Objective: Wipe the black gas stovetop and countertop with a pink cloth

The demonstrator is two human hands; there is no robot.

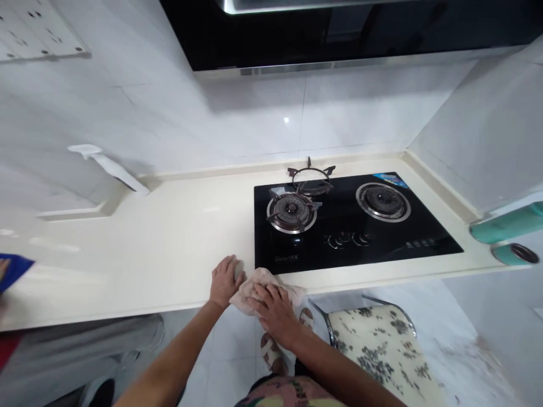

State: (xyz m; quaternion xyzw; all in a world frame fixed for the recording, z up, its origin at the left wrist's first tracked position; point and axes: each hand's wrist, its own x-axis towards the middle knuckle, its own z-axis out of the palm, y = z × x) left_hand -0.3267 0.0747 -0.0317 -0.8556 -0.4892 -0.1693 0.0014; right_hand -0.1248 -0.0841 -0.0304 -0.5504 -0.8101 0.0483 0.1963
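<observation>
A pinkish cloth (258, 281) lies bunched at the front edge of the cream countertop (169, 237), just in front of the black glass gas hob (352, 220). My right hand (275, 314) presses flat on the cloth with fingers spread. My left hand (224, 280) rests on the counter edge beside the cloth, fingers curled round a small grey object I cannot name. The hob has a left burner (292, 212) with its pan support on and a bare right burner (383, 201); a loose pan support (311, 178) lies behind the left burner.
A chair with a floral seat (382, 345) stands below the counter at right. Two teal cylinders (511, 240) sit at the counter's right end. A white bracket (110, 165) leans on the tiled wall. Another person's blue cloth (14, 270) shows at far left. A black range hood (339, 28) hangs overhead.
</observation>
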